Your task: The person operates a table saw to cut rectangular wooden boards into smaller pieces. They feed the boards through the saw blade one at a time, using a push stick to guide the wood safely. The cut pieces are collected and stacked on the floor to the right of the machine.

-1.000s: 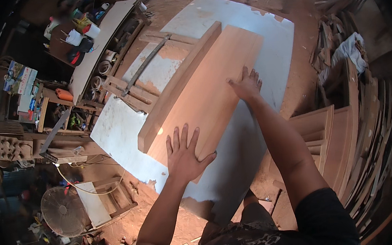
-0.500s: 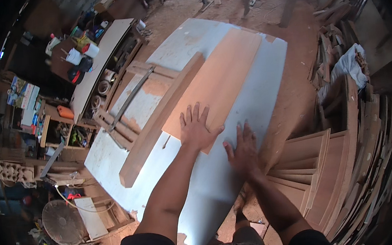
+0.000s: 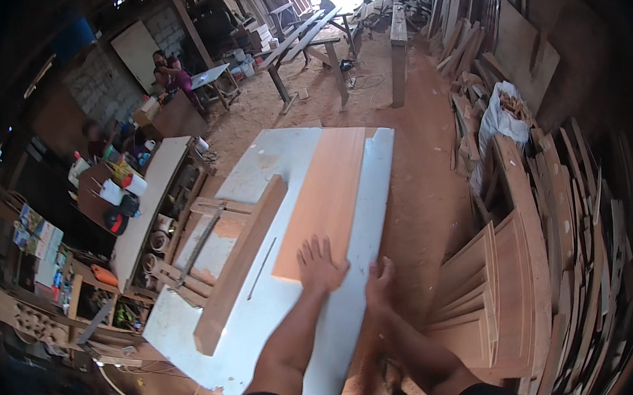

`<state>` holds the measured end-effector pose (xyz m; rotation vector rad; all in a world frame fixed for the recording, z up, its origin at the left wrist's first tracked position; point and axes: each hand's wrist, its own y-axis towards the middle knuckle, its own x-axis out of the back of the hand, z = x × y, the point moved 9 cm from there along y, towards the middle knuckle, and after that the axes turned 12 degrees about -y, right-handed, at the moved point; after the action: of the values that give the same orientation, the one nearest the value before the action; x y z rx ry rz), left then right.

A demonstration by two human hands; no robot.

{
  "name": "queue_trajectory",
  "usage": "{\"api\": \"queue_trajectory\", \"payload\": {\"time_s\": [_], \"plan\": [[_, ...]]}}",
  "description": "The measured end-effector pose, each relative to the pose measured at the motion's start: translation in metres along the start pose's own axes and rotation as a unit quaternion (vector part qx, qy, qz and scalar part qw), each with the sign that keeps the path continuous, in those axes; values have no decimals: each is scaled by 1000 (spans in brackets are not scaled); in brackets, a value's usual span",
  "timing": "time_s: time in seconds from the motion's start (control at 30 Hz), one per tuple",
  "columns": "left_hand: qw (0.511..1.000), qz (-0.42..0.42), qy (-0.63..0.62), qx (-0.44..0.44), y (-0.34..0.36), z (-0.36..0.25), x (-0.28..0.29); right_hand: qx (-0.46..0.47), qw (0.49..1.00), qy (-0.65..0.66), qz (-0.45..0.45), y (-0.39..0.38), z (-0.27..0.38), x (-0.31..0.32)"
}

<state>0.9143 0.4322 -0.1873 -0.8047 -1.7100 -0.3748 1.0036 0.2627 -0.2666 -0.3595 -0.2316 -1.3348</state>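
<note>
While the left hand (image 3: 322,267) lies spread on a wide board (image 3: 324,197) atop the table (image 3: 371,192), the right hand (image 3: 379,283) is at the table's right edge, grip unclear; right of the table, 1 partly hidden white sack (image 3: 494,125) holds wood scraps (image 3: 513,106).

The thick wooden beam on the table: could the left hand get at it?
Probably yes: the left hand rests on the flat board nearby, and only a thin dark strip seems to lie on the tabletop between board and beam.

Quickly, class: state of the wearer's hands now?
Left hand: open, flat on the reddish-brown board.
Right hand: partly curled by the white table; any grip cannot be told.
</note>
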Motion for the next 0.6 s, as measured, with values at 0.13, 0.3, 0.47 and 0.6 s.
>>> {"api": "queue_trajectory", "payload": {"time_s": [0.13,0.3,0.47,0.6], "plan": [[999,-30,-1,-21,-135,-6,-13,-188,955,23,230,-10,-61,4],[996,-23,9,-85,-320,-23,-1,-188,876,293,334,-42,-42,27],[980,-49,-120,-148,-413,-16,30,-113,925,261,252,-66,-17,90],[846,-135,-467,-220,-425,30,70,43,937,286,195,-66,76,136]]}}
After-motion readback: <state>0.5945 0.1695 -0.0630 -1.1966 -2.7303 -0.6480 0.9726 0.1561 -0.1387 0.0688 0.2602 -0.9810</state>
